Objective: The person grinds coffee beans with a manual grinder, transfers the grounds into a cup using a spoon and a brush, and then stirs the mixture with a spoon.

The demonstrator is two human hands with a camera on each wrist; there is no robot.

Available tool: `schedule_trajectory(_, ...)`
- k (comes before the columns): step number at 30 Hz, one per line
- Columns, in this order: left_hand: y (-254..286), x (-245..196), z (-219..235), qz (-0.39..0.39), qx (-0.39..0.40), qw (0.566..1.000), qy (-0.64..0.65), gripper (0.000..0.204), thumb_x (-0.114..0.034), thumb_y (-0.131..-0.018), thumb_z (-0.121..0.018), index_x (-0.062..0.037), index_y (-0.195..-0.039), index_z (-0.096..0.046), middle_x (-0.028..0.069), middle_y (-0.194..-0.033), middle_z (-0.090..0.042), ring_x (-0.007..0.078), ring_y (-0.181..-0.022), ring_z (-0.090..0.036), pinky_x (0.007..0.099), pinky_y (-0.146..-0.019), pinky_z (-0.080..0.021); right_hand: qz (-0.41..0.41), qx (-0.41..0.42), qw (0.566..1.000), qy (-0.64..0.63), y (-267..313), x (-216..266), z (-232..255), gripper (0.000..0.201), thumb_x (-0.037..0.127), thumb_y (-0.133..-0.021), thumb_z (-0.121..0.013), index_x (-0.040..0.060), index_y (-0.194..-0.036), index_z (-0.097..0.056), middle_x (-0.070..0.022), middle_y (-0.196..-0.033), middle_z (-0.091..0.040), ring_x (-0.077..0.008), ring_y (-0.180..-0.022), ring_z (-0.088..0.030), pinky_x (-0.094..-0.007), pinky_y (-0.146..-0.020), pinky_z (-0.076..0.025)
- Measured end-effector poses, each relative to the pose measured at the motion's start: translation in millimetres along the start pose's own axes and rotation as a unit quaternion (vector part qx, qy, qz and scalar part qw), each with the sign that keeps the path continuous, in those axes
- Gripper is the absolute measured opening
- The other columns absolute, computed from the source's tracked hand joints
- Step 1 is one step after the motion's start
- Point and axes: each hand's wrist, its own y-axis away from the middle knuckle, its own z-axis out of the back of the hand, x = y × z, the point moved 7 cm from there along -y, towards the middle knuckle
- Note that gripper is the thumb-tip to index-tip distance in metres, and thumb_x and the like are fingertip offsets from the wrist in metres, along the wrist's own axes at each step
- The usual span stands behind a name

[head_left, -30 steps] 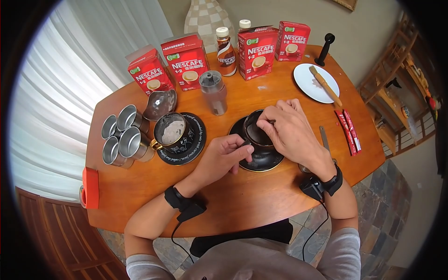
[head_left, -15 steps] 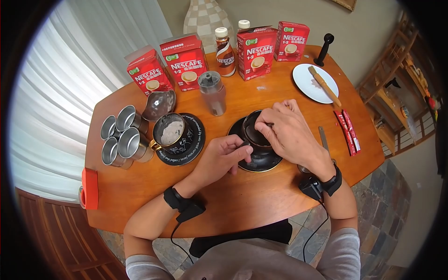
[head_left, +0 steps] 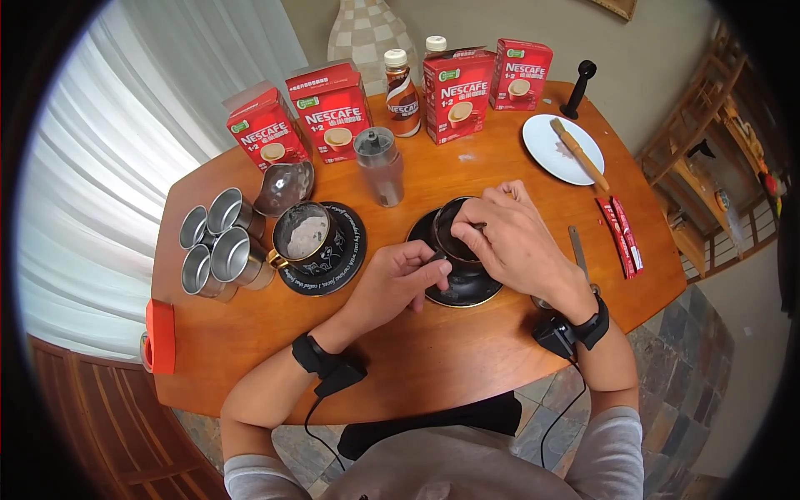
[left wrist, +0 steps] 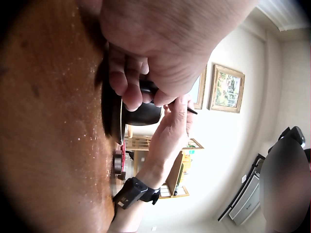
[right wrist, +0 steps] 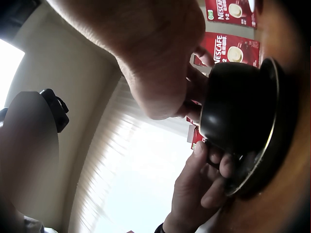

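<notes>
A black cup (head_left: 450, 239) stands on a black saucer (head_left: 468, 292) with a thin gold rim, in front of the person. The left hand (head_left: 402, 277) pinches the cup's handle between thumb and fingers, on the cup's left side. Over the cup's mouth, the right hand (head_left: 518, 242) grips a thin dark-handled utensil (left wrist: 193, 111), whose end sticks out past the fingers in the left wrist view. The utensil's lower part is hidden by the cup and hand. From the right wrist view, the cup (right wrist: 233, 107) appears upright on its saucer.
Left stands a gold-rimmed cup (head_left: 303, 232) of pale powder on a black coaster (head_left: 333, 271), beside several steel cups (head_left: 237, 254). Behind are a grinder (head_left: 380, 167), a bottle (head_left: 402, 92) and red NESCAFE boxes (head_left: 457, 98). Right are a white plate (head_left: 546, 154) with a brush (head_left: 581, 152) and red sachets (head_left: 620, 237).
The right hand shifts a little over the cup, turning slightly with the dark-handled utensil in its grip. The left hand stays at the cup's handle, and the cup remains on its saucer.
</notes>
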Motion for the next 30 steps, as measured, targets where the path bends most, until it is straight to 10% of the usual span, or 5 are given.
schedule_trajectory(30, 0.7, 0.3, 1.3, 0.009, 0.007, 1.000, -0.015, 0.022, -0.023, -0.105, -0.066, -0.0019, -0.099, -0.066, 0.0044, -0.089, -0.074, 0.0063, -0.056, -0.058, 0.0203, -0.053, -0.044, -0.021, 0.005, 1.000, 0.000, 0.0, -4.8, 0.9, 0.013, 0.015, -0.100, -0.062, 0.0042, -0.093, -0.066, -0.0118, -0.081, -0.063, -0.0309, -0.085, -0.060, -0.0441, -0.093, -0.040)
